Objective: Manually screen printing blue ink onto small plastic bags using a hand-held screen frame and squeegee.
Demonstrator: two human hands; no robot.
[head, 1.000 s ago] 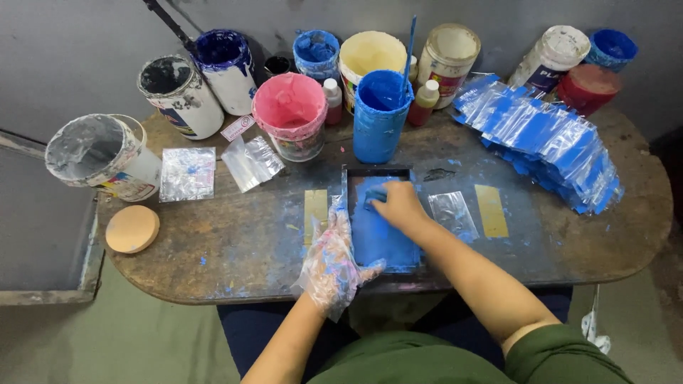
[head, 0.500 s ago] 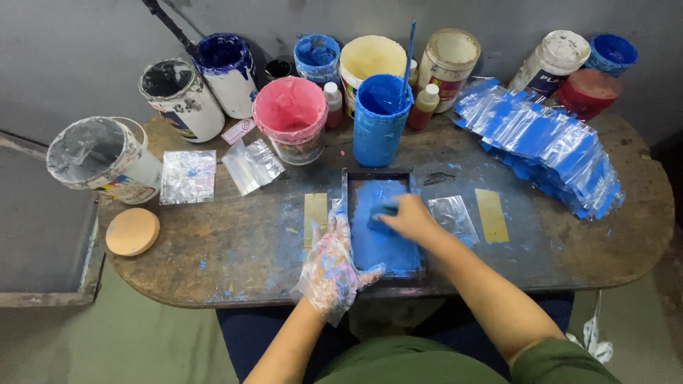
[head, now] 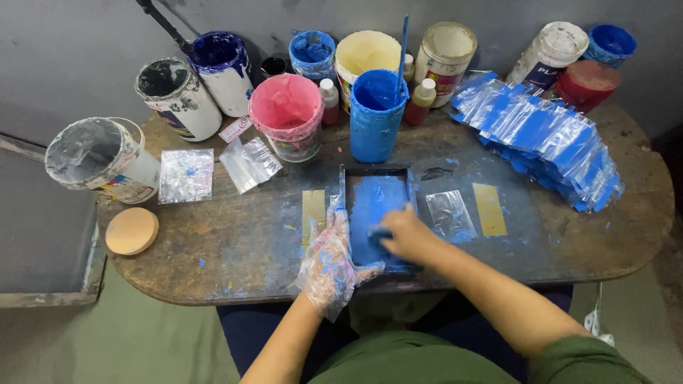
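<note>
A: What's on the counter (head: 213, 249)?
B: Wooden, rounded ends, smeared w/ blue. Paint tubs along the back, incl. a blue tub (head: 375, 114) and a pink tub (head: 287, 114). Stack of blue-printed clear bags (head: 548, 135) at right.
A: And the work itself?
B: Small printing frame (head: 376, 213), blue-inked, lies centre front, just below the blue tub.
A: Hands?
B: Left hand (head: 329, 259), in a clear plastic glove, fingers spread flat, pressing the frame's left edge. Right hand (head: 405, 235) bare, grip closed on a small squeegee (head: 379, 232) on the screen.
</note>
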